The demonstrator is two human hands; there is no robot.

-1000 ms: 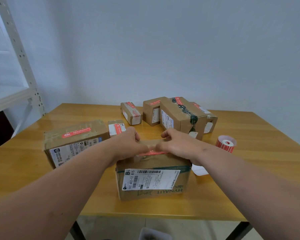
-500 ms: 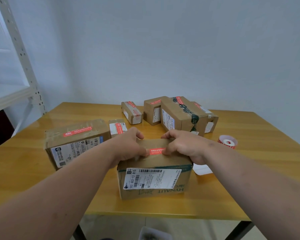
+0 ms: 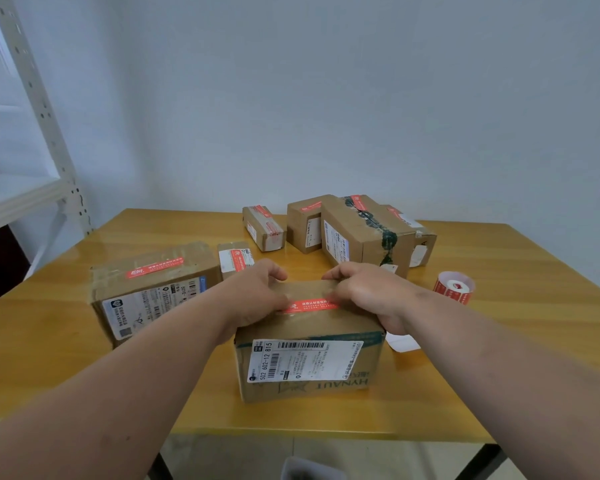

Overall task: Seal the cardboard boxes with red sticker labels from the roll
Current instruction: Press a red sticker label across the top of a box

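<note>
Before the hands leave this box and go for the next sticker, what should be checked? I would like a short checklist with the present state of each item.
1. Red sticker lies across the top of the front box: ok.
2. Sticker ends pressed flat: cannot tell, left hand and right hand cover them.
3. Middle of the sticker without wrinkles: ok.
4. Box stands flat on the table: ok.
5. Sticker roll within reach to the right: ok.
6. Other boxes already bear red stickers: ok for those seen.

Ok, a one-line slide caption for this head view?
Both hands press a red sticker label onto the nearest cardboard box; label roll beside it.
</note>
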